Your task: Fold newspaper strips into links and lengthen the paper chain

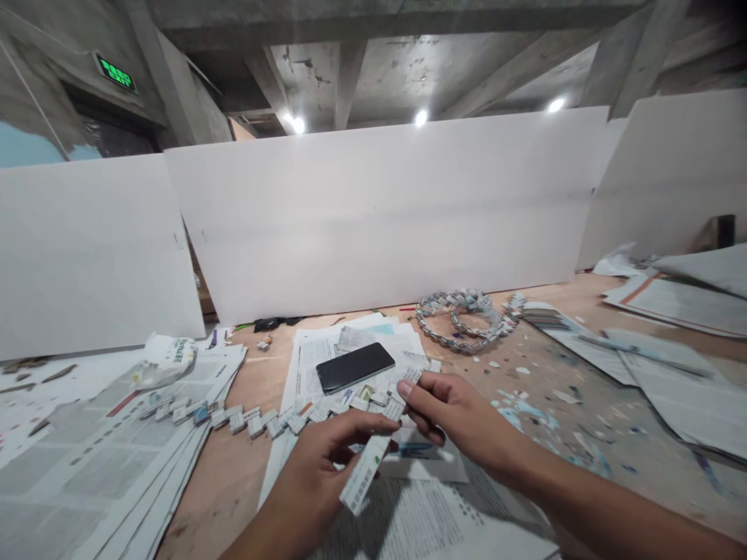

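Note:
My left hand (327, 459) pinches a narrow printed paper strip (365, 471) whose lower end sticks out below the fingers. My right hand (447, 404) grips the upper part of the strip between thumb and fingers. Just behind the hands runs a zigzag chain of folded paper links (255, 422), stretching left across the table onto newspaper. Whether the strip is joined to the chain cannot be made out. A black phone (355, 367) lies on printed sheets (303, 358) beyond my hands.
A coiled folded-paper chain (461, 319) lies at the back right. Newspaper stacks (105, 443) cover the left; more papers (689, 389) lie right. A crumpled white bag (166, 360) rests at the left. White boards (379, 218) stand behind the paint-spotted table (560, 412).

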Available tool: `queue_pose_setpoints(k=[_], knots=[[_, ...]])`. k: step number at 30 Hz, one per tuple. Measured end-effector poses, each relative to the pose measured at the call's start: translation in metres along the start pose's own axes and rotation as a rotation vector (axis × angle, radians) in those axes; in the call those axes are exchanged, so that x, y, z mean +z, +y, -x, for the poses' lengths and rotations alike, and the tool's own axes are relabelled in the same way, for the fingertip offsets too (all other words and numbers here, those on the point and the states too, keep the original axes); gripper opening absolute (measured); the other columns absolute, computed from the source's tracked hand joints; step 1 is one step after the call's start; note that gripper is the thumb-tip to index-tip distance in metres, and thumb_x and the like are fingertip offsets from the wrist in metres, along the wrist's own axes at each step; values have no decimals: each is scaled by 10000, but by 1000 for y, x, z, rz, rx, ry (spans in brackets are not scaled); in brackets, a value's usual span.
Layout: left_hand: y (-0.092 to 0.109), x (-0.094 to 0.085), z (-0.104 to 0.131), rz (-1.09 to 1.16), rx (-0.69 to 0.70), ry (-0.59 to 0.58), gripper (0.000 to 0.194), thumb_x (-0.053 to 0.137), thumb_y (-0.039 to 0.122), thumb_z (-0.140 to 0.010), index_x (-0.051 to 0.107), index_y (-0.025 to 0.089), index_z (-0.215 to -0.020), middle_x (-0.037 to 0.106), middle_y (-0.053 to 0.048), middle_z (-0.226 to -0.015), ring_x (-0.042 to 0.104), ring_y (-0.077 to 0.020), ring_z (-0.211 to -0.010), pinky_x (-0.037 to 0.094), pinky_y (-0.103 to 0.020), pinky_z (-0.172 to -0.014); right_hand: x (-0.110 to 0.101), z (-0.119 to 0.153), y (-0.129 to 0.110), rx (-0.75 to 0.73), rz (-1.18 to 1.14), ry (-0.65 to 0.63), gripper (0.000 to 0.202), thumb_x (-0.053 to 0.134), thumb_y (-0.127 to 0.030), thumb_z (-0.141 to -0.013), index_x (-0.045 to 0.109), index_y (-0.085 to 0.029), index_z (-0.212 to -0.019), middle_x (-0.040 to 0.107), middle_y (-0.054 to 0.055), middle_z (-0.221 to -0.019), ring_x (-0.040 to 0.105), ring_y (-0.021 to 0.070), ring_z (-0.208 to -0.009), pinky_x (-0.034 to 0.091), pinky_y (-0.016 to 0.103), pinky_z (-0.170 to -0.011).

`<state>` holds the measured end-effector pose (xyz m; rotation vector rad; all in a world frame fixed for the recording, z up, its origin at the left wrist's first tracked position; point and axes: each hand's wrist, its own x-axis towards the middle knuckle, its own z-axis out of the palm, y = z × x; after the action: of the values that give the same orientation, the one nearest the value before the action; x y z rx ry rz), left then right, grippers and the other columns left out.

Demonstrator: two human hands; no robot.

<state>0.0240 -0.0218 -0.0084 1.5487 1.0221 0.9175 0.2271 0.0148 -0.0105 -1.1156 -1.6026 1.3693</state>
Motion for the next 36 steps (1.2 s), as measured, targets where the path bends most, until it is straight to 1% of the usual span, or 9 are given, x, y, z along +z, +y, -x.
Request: queue_pose_setpoints(k=[5, 8, 12, 16, 21, 25, 30, 33, 36], knots=[[2, -3, 1, -56, 26, 22, 181, 681, 234, -833, 756, 263, -995, 757, -33, -999, 693, -191, -864, 516, -229, -730, -3, -1, 1, 8, 15, 17, 514, 546, -658, -853, 502, -191, -643, 482, -40, -534, 405, 100, -499, 324, 248, -522], [3, -3, 2, -84, 40, 21, 187, 655, 222, -850, 758, 279, -996, 754, -21, -1022, 695, -188, -896, 516, -220, -747, -3, -1, 2, 0, 36, 20, 503, 546, -640, -864, 506, -189, -645, 485, -36, -535, 411, 103, -509, 324, 248, -523], [5, -5, 4, -146, 65, 29, 209, 618, 261, -883, 760, 294, -1032, 753, -29, -1047, 690, -207, -947, 521, -243, -787, -5, -1, -1, -36, 72, 17, 505, 538, -644, -867, 493, -193, -643, 464, -40, -532, 400, 105, -513, 312, 247, -515], [4, -7, 6, -138, 107, 32, 191, 630, 299, -881, 768, 280, -1013, 749, -46, -1012, 690, -208, -880, 542, -250, -742, -10, -3, -5, -41, 66, 69, 505, 564, -657, -841, 481, -198, -646, 453, -44, -539, 391, 107, -516, 309, 252, -520], [6, -7, 6, -97, 134, 10, 212, 571, 280, -914, 761, 299, -1008, 739, -36, -1031, 680, -202, -937, 557, -219, -703, -17, -5, -7, -64, 73, 96, 486, 563, -640, -853, 509, -193, -669, 457, -43, -546, 379, 106, -518, 299, 256, -526], [5, -7, 5, -176, 163, -20, 238, 522, 285, -940, 755, 265, -985, 738, -43, -973, 686, -195, -893, 551, -221, -696, -18, -4, -7, -61, 103, 81, 486, 554, -626, -868, 492, -193, -656, 475, -39, -549, 390, 102, -521, 309, 254, -530], [-1, -7, 3, -207, 142, -39, 235, 511, 337, -955, 720, 234, -983, 716, -47, -951, 675, -174, -804, 552, -224, -671, -15, 0, -13, -109, 113, -3, 484, 535, -616, -886, 476, -197, -649, 439, -47, -537, 361, 97, -507, 274, 250, -505], [-1, -6, 3, -186, 148, -38, 189, 532, 277, -942, 704, 247, -1015, 712, -37, -988, 674, -167, -825, 548, -203, -665, -13, 3, -15, -103, 102, -26, 475, 537, -626, -879, 494, -196, -681, 434, -45, -560, 371, 102, -525, 285, 246, -507], [0, -6, 3, -211, 151, -25, 160, 557, 224, -923, 710, 245, -965, 708, -26, -946, 666, -148, -805, 534, -174, -648, -12, 4, -13, -91, 62, -55, 466, 540, -627, -876, 508, -192, -714, 426, -47, -578, 371, 101, -536, 294, 241, -511]])
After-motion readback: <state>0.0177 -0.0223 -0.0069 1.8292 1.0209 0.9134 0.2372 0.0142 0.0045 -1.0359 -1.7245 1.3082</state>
